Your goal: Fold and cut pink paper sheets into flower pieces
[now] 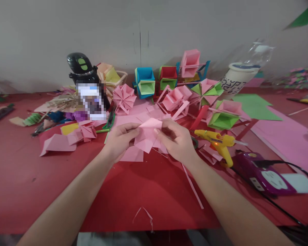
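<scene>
Between my two hands is a small piece of folded pink paper (149, 133), lifted a little above the table. My left hand (120, 138) pinches its left edge with thumb and fingers. On the other side, my right hand (176, 138) grips the right edge, its thumb lying on the paper's face. Loose pink paper sheets (132, 154) lie beneath and behind the hands. To the right of my right hand rests a yellow glue gun (218, 141) with a small orange light showing. Finished-looking pink folded paper pieces (123, 98) stand just beyond.
A red table (133, 198) carries paper scraps and strips. Folded paper boxes (145, 82) line the wall side. At left are a phone (92, 100) and green-handled scissors (110, 119). A purple power strip (264, 174) with black cables, a white cup (236, 80) and green sheets (256, 106) are at right.
</scene>
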`<action>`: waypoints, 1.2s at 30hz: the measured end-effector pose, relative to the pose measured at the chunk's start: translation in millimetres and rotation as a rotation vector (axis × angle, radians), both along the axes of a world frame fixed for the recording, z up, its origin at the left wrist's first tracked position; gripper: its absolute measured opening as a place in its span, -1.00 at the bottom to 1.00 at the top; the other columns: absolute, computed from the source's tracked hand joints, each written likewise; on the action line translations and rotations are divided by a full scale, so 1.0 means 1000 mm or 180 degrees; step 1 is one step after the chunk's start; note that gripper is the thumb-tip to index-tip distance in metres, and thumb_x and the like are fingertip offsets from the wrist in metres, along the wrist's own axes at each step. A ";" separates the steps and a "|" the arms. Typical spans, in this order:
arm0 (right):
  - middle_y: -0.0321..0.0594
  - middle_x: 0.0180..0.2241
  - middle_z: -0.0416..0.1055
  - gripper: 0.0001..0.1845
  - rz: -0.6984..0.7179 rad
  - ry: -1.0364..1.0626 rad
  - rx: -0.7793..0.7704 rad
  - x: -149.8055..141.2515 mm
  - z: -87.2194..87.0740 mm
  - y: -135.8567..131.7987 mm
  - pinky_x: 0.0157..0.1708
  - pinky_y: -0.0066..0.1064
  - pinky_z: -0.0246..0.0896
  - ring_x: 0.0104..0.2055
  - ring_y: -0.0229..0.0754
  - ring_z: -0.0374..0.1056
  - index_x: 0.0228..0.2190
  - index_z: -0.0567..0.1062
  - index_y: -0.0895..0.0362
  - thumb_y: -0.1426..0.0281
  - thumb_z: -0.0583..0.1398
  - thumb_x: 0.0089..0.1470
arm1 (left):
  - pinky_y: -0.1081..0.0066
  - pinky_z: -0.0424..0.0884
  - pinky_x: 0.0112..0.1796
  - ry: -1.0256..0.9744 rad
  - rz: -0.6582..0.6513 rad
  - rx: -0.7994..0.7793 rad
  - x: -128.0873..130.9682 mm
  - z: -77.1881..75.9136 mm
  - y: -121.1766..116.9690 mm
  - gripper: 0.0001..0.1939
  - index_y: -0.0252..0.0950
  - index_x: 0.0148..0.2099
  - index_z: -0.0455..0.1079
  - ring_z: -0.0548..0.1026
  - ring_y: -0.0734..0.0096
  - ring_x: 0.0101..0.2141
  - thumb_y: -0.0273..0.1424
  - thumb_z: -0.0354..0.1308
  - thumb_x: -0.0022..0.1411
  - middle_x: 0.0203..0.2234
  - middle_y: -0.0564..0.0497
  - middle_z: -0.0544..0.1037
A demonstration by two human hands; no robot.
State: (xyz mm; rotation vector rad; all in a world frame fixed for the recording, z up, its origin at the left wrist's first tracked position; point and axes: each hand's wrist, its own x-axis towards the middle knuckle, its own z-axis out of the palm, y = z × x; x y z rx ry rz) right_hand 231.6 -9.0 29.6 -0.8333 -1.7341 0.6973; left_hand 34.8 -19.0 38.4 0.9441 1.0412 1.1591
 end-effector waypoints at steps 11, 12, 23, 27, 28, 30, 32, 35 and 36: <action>-0.16 -0.13 0.51 -0.73 0.0184 -0.0115 0.0217 0.001 -0.002 0.001 -0.11 -0.27 0.39 -0.05 -0.11 0.45 -0.30 0.56 0.07 0.60 0.13 0.11 | 0.45 0.41 -0.41 -0.0352 0.0118 -0.0221 0.000 0.006 0.002 -0.76 -0.37 -0.20 0.59 0.51 0.38 -0.41 -0.36 0.30 0.09 -0.39 -0.07 0.58; -0.15 -0.13 0.51 -0.73 0.0190 -0.0118 0.0222 0.001 -0.002 0.001 -0.11 -0.26 0.39 -0.05 -0.11 0.45 -0.30 0.57 0.07 0.60 0.13 0.12 | 0.46 0.40 -0.41 -0.0316 0.0105 -0.0181 0.001 0.006 0.002 -0.76 -0.36 -0.22 0.60 0.49 0.41 -0.43 -0.31 0.31 0.11 -0.41 -0.05 0.57; -0.19 -0.07 0.52 -0.66 0.0239 0.0088 -0.0259 0.000 -0.003 0.003 -0.10 -0.27 0.39 -0.05 -0.15 0.45 -0.28 0.63 0.03 0.56 0.09 0.18 | 0.55 0.12 -0.55 0.0367 0.0189 0.0320 -0.002 0.000 0.002 -0.72 -0.31 -0.21 0.61 0.25 0.62 -0.55 -0.25 0.45 0.07 -0.47 0.06 0.49; -0.17 -0.12 0.53 -0.79 0.0108 0.0403 -0.0700 -0.002 -0.002 0.003 -0.19 -0.29 0.44 -0.16 -0.16 0.48 -0.15 0.58 0.06 0.42 0.23 0.15 | 0.55 0.24 -0.49 0.0309 0.0184 0.0347 -0.003 0.001 0.001 -0.72 -0.30 -0.19 0.58 0.36 0.56 -0.48 -0.27 0.45 0.08 -0.44 0.04 0.53; -0.16 -0.13 0.53 -0.75 0.0062 0.0476 -0.0837 -0.002 -0.003 0.003 -0.22 -0.28 0.45 -0.18 -0.16 0.48 -0.12 0.55 0.08 0.39 0.27 0.12 | 0.55 0.27 -0.48 0.0280 0.0180 0.0346 -0.002 0.001 0.001 -0.73 -0.30 -0.20 0.57 0.39 0.55 -0.46 -0.28 0.44 0.08 -0.43 0.04 0.53; -0.15 -0.19 0.54 -0.69 0.0025 0.0541 -0.1074 -0.002 -0.006 0.005 -0.24 -0.28 0.46 -0.21 -0.15 0.49 -0.11 0.52 0.12 0.37 0.32 0.06 | 0.54 0.32 -0.45 0.0248 0.0184 0.0333 -0.002 0.002 0.000 -0.75 -0.29 -0.21 0.54 0.41 0.53 -0.44 -0.30 0.43 0.09 -0.42 0.05 0.52; -0.16 -0.27 0.54 -0.69 0.0023 0.0527 -0.1196 -0.001 -0.009 0.008 -0.25 -0.27 0.46 -0.24 -0.15 0.49 -0.13 0.54 0.15 0.35 0.34 0.05 | 0.52 0.37 -0.41 0.0269 0.0170 0.0282 -0.001 0.002 0.000 -0.76 -0.28 -0.21 0.52 0.44 0.51 -0.40 -0.33 0.41 0.08 -0.39 0.04 0.52; -0.16 -0.30 0.57 -0.74 0.0030 0.0481 -0.1197 0.001 -0.009 0.010 -0.25 -0.27 0.44 -0.28 -0.16 0.50 -0.22 0.58 0.15 0.31 0.36 0.04 | 0.45 0.45 -0.31 0.0402 -0.0017 0.0226 -0.002 0.003 -0.001 -0.73 -0.26 -0.14 0.51 0.50 0.41 -0.28 -0.39 0.36 0.07 -0.25 -0.01 0.53; -0.16 -0.30 0.58 -0.77 0.0034 0.0458 -0.1179 0.002 -0.008 0.010 -0.25 -0.28 0.44 -0.28 -0.16 0.50 -0.25 0.60 0.15 0.30 0.36 0.03 | 0.43 0.46 -0.29 0.0484 -0.0109 0.0244 -0.003 0.003 -0.002 -0.72 -0.25 -0.11 0.52 0.50 0.38 -0.23 -0.42 0.34 0.07 -0.22 -0.03 0.54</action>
